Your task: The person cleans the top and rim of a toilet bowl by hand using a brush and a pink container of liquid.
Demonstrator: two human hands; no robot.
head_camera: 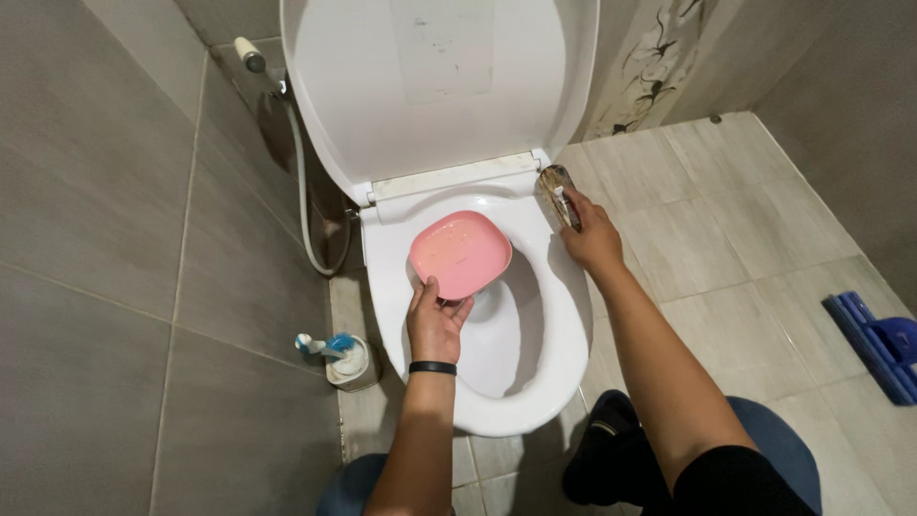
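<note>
Left hand grips pink bowl — right hand clutches scrubber (over toilet).

A white spray hose hangs down the grey tiled wall, its nozzle near the wall's top edge. A toilet brush in its holder stands on the floor against the wall's foot. A blue scrubber lies at the right edge of the beige floor tiles.
</note>
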